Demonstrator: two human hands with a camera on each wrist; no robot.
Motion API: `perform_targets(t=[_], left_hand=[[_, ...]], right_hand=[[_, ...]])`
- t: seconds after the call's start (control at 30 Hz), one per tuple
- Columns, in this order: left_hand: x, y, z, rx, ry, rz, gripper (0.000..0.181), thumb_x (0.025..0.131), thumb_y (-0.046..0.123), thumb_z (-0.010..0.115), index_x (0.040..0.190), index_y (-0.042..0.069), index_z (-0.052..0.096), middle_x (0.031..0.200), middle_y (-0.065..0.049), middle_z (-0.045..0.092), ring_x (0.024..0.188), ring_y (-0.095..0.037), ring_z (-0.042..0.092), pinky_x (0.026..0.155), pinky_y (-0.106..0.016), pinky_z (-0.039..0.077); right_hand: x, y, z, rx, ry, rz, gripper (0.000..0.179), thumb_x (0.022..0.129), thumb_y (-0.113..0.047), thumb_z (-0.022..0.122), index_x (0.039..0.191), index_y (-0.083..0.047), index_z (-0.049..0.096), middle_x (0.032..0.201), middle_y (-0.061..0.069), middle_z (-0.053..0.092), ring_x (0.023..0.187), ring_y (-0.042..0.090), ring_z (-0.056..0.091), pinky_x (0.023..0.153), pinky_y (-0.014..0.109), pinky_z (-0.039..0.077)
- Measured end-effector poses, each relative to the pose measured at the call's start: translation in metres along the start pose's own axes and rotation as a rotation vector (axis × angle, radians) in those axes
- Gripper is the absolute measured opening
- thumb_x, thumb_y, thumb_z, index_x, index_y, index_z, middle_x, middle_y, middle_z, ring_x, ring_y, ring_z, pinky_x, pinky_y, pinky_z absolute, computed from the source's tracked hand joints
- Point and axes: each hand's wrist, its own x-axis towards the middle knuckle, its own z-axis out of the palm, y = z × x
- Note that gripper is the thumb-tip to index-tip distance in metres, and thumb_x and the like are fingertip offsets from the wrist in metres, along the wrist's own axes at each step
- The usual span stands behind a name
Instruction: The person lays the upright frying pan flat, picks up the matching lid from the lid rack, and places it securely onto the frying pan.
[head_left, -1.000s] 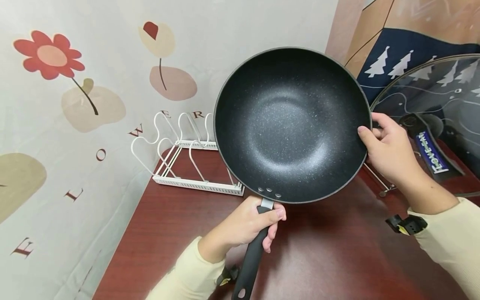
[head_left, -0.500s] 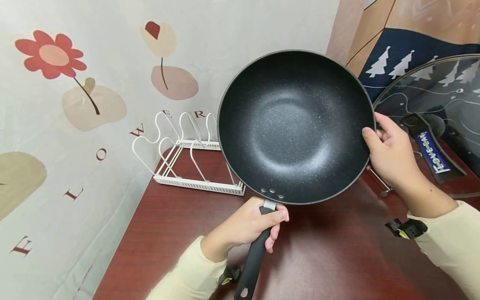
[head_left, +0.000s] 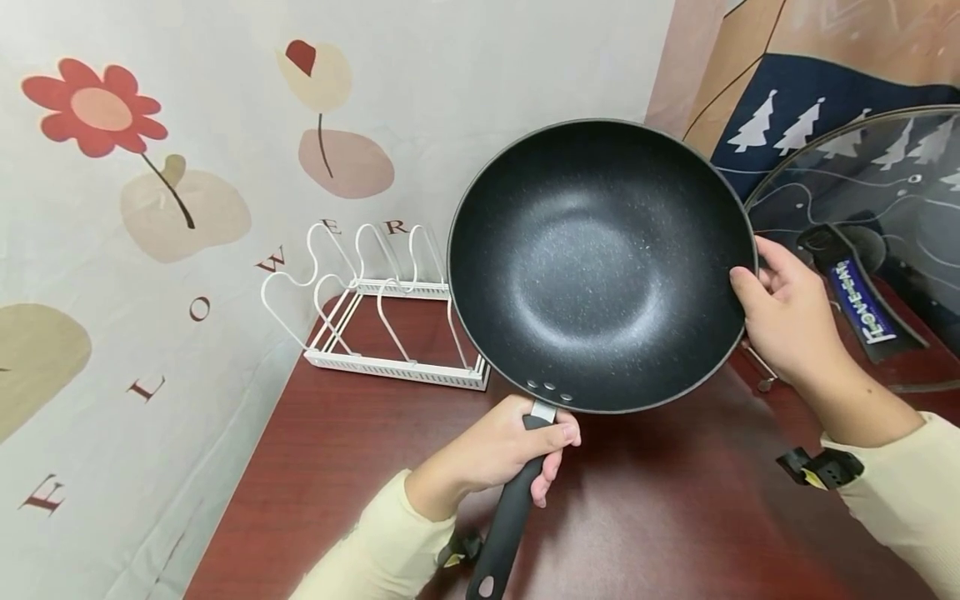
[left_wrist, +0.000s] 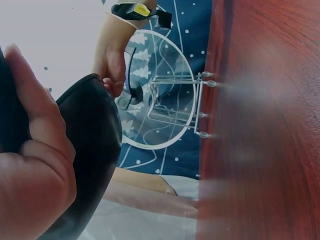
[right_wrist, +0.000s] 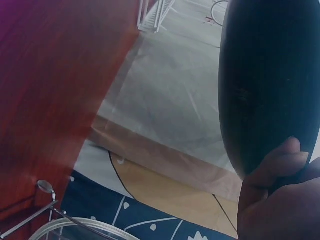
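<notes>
A black speckled wok [head_left: 592, 267] is held up over the table, its inside tilted toward the head camera. My left hand [head_left: 498, 446] grips its black handle [head_left: 508, 517] just below the metal collar. At the right side, my right hand [head_left: 791, 312] pinches the rim, thumb on the inner face and fingers behind. In the left wrist view the wok's dark outer wall [left_wrist: 92, 145] shows beside the left hand [left_wrist: 37, 160]. The right wrist view has the wok's underside [right_wrist: 270, 80] with the right hand's fingers [right_wrist: 280, 165] against it.
A white wire rack [head_left: 397, 372] stands on the reddish-brown table [head_left: 637, 508], left of the wok. To the right, a glass lid [head_left: 795, 179] with a black handle leans upright in a metal stand [left_wrist: 197, 105]. Printed curtains [head_left: 187, 50] hang behind the table.
The wok has moved slightly down and to the right in the head view, tilting back a little. Both hands keep their grip and move with it.
</notes>
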Motion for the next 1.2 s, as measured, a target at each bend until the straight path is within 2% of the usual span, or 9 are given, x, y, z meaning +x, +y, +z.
perform_targets(t=[0.13, 0.37, 0.47, 0.57, 0.63, 0.87, 1.0, 1.2], left_hand=[[0.002, -0.003, 0.000, -0.001, -0.022, -0.003, 0.027, 0.100, 0.019, 0.059, 0.101, -0.007, 0.059, 0.059, -0.001, 0.057, 0.043, -0.011, 0.058, 0.050, -0.034, 0.056], [0.004, -0.006, -0.001, -0.030, -0.046, -0.021, 0.028, 0.101, 0.019, 0.058, 0.102, -0.009, 0.058, 0.059, 0.001, 0.057, 0.043, -0.011, 0.058, 0.048, -0.028, 0.053], [0.005, -0.007, -0.001, -0.046, -0.058, -0.030, 0.028, 0.101, 0.018, 0.057, 0.103, -0.010, 0.056, 0.059, 0.001, 0.056, 0.043, -0.010, 0.057, 0.048, -0.028, 0.053], [0.006, -0.009, -0.002, -0.066, -0.066, -0.037, 0.028, 0.101, 0.017, 0.057, 0.103, -0.011, 0.056, 0.059, 0.001, 0.056, 0.043, -0.010, 0.056, 0.048, -0.028, 0.053], [0.007, -0.011, -0.002, -0.076, -0.072, -0.039, 0.027, 0.101, 0.016, 0.057, 0.103, -0.011, 0.055, 0.059, 0.001, 0.055, 0.043, -0.010, 0.056, 0.048, -0.028, 0.053], [0.013, -0.015, -0.001, -0.094, -0.085, -0.044, 0.026, 0.101, 0.016, 0.056, 0.102, -0.011, 0.055, 0.058, 0.002, 0.055, 0.042, -0.009, 0.055, 0.048, -0.029, 0.054], [0.015, -0.015, -0.001, -0.097, -0.089, -0.059, 0.028, 0.101, 0.017, 0.056, 0.103, -0.011, 0.054, 0.058, 0.002, 0.055, 0.043, -0.009, 0.054, 0.048, -0.028, 0.054], [0.016, -0.021, 0.001, -0.131, -0.098, -0.103, 0.034, 0.101, 0.016, 0.056, 0.108, -0.017, 0.049, 0.058, 0.003, 0.055, 0.043, -0.007, 0.054, 0.048, -0.029, 0.053]], right_hand=[[-0.003, 0.004, -0.002, 0.019, -0.018, 0.012, 0.049, 0.105, -0.023, 0.049, 0.151, -0.011, 0.040, 0.079, -0.027, 0.067, 0.050, 0.005, 0.063, 0.043, 0.020, 0.050], [-0.009, 0.011, -0.004, -0.031, -0.007, 0.037, 0.048, 0.105, -0.026, 0.048, 0.151, -0.013, 0.042, 0.079, -0.029, 0.066, 0.048, 0.006, 0.061, 0.041, 0.022, 0.046], [-0.010, 0.014, -0.004, -0.033, -0.025, 0.056, 0.051, 0.105, -0.028, 0.047, 0.152, -0.012, 0.039, 0.085, -0.033, 0.064, 0.060, -0.002, 0.067, 0.050, 0.019, 0.054], [-0.011, 0.018, -0.005, -0.034, -0.048, 0.074, 0.053, 0.106, -0.029, 0.045, 0.154, -0.010, 0.036, 0.087, -0.034, 0.062, 0.067, -0.008, 0.068, 0.057, 0.016, 0.055], [-0.012, 0.021, -0.005, -0.028, -0.051, 0.066, 0.053, 0.106, -0.028, 0.045, 0.154, -0.007, 0.035, 0.088, -0.036, 0.061, 0.073, -0.011, 0.067, 0.061, 0.014, 0.055], [-0.012, 0.026, -0.006, 0.022, -0.042, 0.047, 0.050, 0.106, -0.022, 0.045, 0.151, -0.001, 0.037, 0.089, -0.034, 0.062, 0.073, -0.011, 0.068, 0.061, 0.013, 0.055], [-0.013, 0.030, -0.006, 0.012, -0.052, 0.041, 0.050, 0.106, -0.022, 0.043, 0.150, 0.000, 0.037, 0.088, -0.033, 0.062, 0.073, -0.011, 0.067, 0.061, 0.012, 0.055], [-0.015, 0.041, -0.007, -0.012, -0.087, 0.032, 0.049, 0.107, -0.018, 0.040, 0.151, 0.002, 0.034, 0.092, -0.033, 0.060, 0.074, -0.013, 0.066, 0.062, 0.011, 0.054]])
